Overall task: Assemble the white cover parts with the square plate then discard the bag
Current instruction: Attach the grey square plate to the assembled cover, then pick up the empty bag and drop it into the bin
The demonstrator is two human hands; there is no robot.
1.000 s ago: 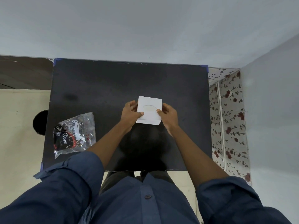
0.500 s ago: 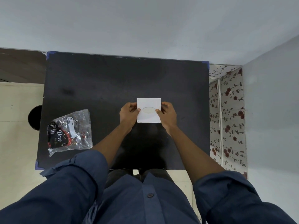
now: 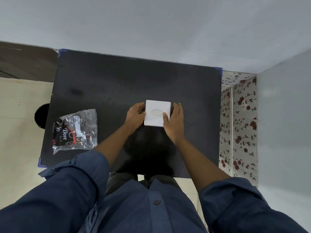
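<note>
A black tabletop [image 3: 104, 78] fills the middle of the frame, with grey wall above it and a flowered panel at the right edge.

Lower left on the tabletop lies the bag [image 3: 75, 131], a crinkled clear plastic pouch with dark printing, well apart from both hands. It looks thin, limp and very light; it would probably crumple under any pinch, so a loose edge or corner is the easy place to take it, and it may slide on the smooth top if pushed rather than lifted.

At the centre sits the square plate [image 3: 157, 113], white, flat, with a pale oval in its middle. Whether it rests on the tabletop or is held just above cannot be told. It reads as rigid moulded plastic, light, smooth-faced and so likely slippery; holding it by opposite edges seems safer than pressing the face.

The left hand [image 3: 135, 116] is curled closed against the plate's left edge, thumb on top. The right hand [image 3: 175, 122] lies along the right edge with its fingers [image 3: 177, 108] extended and thumb on the face, a looser grip, steadying more than clamping.
</note>
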